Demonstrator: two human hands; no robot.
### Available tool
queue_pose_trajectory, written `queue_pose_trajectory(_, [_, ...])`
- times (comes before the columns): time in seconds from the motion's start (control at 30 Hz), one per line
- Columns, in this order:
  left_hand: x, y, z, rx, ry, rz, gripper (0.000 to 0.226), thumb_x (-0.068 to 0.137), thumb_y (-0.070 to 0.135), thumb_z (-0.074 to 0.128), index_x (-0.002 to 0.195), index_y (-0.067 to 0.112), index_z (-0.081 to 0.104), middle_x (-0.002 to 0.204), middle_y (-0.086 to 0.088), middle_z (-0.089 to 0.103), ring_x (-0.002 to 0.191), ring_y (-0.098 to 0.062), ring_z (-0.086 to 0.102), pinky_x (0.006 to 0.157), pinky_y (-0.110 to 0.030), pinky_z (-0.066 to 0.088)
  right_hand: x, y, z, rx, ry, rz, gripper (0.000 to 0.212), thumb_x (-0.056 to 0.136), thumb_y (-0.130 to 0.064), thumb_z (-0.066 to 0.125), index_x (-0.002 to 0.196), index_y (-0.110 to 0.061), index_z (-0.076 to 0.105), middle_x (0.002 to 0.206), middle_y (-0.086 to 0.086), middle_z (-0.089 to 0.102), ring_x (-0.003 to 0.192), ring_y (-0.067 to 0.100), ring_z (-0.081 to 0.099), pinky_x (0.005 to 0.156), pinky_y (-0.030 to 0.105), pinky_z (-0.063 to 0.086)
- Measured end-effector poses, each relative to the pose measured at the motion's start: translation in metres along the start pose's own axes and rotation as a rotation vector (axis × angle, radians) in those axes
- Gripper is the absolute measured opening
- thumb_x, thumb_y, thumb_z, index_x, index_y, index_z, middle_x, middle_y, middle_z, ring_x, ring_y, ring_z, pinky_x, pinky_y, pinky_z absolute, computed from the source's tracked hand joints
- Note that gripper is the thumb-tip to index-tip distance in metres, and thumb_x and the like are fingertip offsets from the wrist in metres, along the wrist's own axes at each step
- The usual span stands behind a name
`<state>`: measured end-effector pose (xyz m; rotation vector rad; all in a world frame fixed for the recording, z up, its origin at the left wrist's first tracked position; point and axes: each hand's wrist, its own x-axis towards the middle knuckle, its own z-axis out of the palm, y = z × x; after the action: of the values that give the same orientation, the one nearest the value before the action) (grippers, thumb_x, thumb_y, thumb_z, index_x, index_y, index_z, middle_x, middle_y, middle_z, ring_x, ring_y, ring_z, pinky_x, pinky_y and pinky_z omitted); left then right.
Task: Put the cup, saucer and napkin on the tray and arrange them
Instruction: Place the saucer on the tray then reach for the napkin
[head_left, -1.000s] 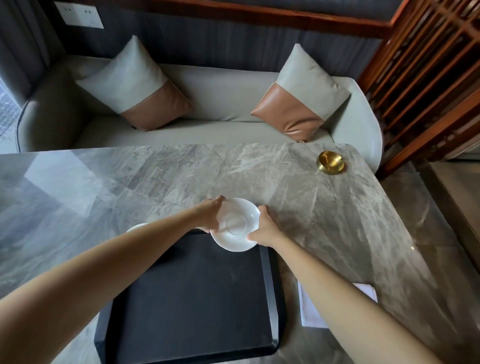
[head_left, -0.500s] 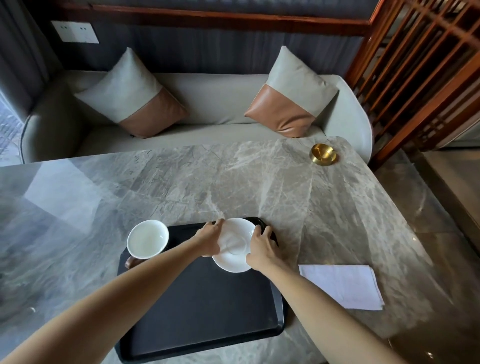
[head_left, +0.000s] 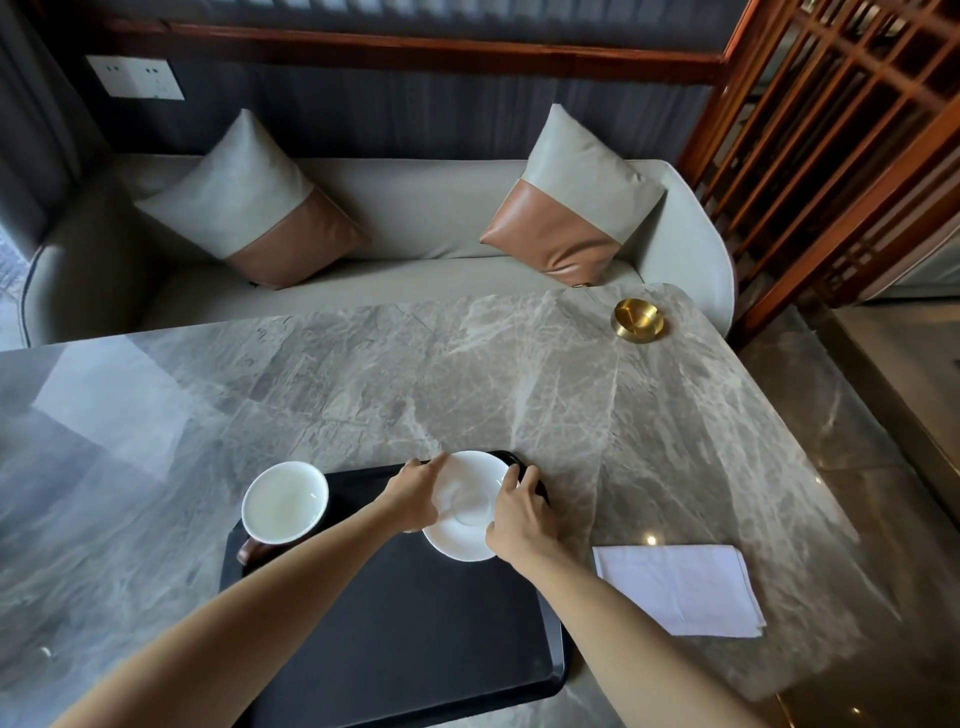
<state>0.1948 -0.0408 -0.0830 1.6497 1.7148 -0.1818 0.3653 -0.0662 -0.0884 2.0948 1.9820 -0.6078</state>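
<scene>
A white saucer (head_left: 470, 501) sits over the far right corner of the black tray (head_left: 415, 639). My left hand (head_left: 413, 493) grips its left rim and my right hand (head_left: 519, 514) grips its right rim. A cup (head_left: 284, 503), white inside and brown outside, stands at the tray's far left corner, apart from both hands. On the marble table to the right of the tray lies a folded white napkin (head_left: 680, 587).
A small brass dish (head_left: 639, 319) stands near the far right corner of the marble table (head_left: 363, 384). Behind the table is a grey sofa (head_left: 415, 249) with two cushions. A wooden lattice screen (head_left: 841, 145) rises at the right.
The saucer came down from above the tray's far edge onto its far right corner, both hands still on it. The view tilted, so the cup and napkin now show fully.
</scene>
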Motion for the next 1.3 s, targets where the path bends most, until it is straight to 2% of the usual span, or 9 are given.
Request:
queue_pose_trajectory(0.17, [-0.004,0.003,-0.001,-0.033,-0.011,-0.002,0.088,0.082,0.012,0.063,0.155,0.038,0.021,0.133,-0.014,0.042,0.118,-0.037,0.055,0.094,-0.043,0.056,-0.001,-0.002,-0.005,-0.030,-0.005,0.037,0.079,0.088,-0.013,0.065,0.150,0.000,0.018,0.139,0.015,0.032,0.107,0.028,0.067,0.077,0.032,0.052])
queue_pose_trajectory(0.33, [-0.019,0.011,-0.008,0.031,0.046,-0.003,0.073,0.081,0.018,0.065,0.145,0.022,0.032,0.132,-0.014,0.043,0.106,-0.038,0.064,0.085,-0.047,0.058,-0.013,0.004,-0.021,0.026,0.018,0.024,0.054,0.090,-0.024,0.064,0.135,-0.011,0.037,0.131,0.013,0.039,0.100,0.033,0.068,0.073,0.038,0.052])
queue_pose_trajectory(0.43, [-0.034,0.012,-0.020,0.072,0.088,0.024,0.068,0.082,0.022,0.064,0.143,0.020,0.033,0.133,-0.014,0.042,0.105,-0.039,0.064,0.084,-0.049,0.057,-0.028,0.012,-0.035,0.042,0.068,0.019,0.047,0.090,-0.030,0.065,0.128,-0.015,0.041,0.127,0.010,0.040,0.095,0.034,0.069,0.073,0.040,0.054])
queue_pose_trajectory(0.57, [-0.059,0.010,-0.039,0.107,0.157,0.109,0.066,0.084,0.026,0.063,0.142,0.020,0.033,0.133,-0.014,0.043,0.104,-0.040,0.064,0.084,-0.049,0.055,-0.055,0.029,-0.050,0.056,0.147,-0.005,0.045,0.092,-0.033,0.063,0.129,-0.019,0.040,0.129,0.008,0.040,0.091,0.032,0.068,0.066,0.035,0.050])
queue_pose_trajectory(0.73, [-0.086,0.008,-0.049,0.093,0.204,0.190,0.065,0.085,0.032,0.062,0.142,0.022,0.034,0.135,-0.010,0.043,0.107,-0.038,0.063,0.089,-0.050,0.054,-0.086,0.058,-0.065,0.079,0.212,0.003,0.047,0.095,-0.036,0.058,0.135,-0.022,0.037,0.133,0.007,0.038,0.088,0.029,0.066,0.067,0.035,0.051])
queue_pose_trajectory(0.9, [-0.102,0.016,-0.040,0.044,0.207,0.251,0.059,0.088,0.035,0.062,0.141,0.024,0.039,0.135,-0.006,0.047,0.110,-0.030,0.063,0.092,-0.048,0.054,-0.112,0.085,-0.073,0.131,0.267,0.053,0.049,0.096,-0.039,0.056,0.138,-0.024,0.036,0.131,0.006,0.038,0.083,0.029,0.066,0.063,0.032,0.046])
queue_pose_trajectory(1.03, [-0.106,0.032,-0.022,0.004,0.209,0.275,0.055,0.090,0.036,0.060,0.140,0.024,0.041,0.136,-0.006,0.048,0.109,-0.028,0.064,0.092,-0.048,0.055,-0.123,0.106,-0.065,0.175,0.280,0.051,0.048,0.097,-0.040,0.057,0.139,-0.024,0.039,0.131,0.005,0.039,0.076,0.023,0.064,0.059,0.031,0.045])
queue_pose_trajectory(1.13, [-0.104,0.045,-0.006,0.006,0.202,0.276,0.050,0.092,0.036,0.057,0.138,0.025,0.044,0.137,-0.001,0.050,0.110,-0.026,0.064,0.092,-0.047,0.055,-0.121,0.128,-0.053,0.201,0.259,0.028,0.048,0.096,-0.038,0.058,0.139,-0.026,0.041,0.131,0.003,0.039,0.072,0.021,0.065,0.059,0.033,0.051])
queue_pose_trajectory(1.3, [-0.103,0.071,0.031,-0.012,0.089,0.282,0.044,0.093,0.033,0.055,0.135,0.024,0.047,0.131,0.000,0.055,0.108,-0.023,0.064,0.091,-0.038,0.054,-0.113,0.176,-0.032,0.241,0.125,-0.039,0.044,0.097,-0.036,0.057,0.138,-0.030,0.041,0.133,-0.001,0.039,0.082,0.017,0.069,0.072,0.039,0.057])
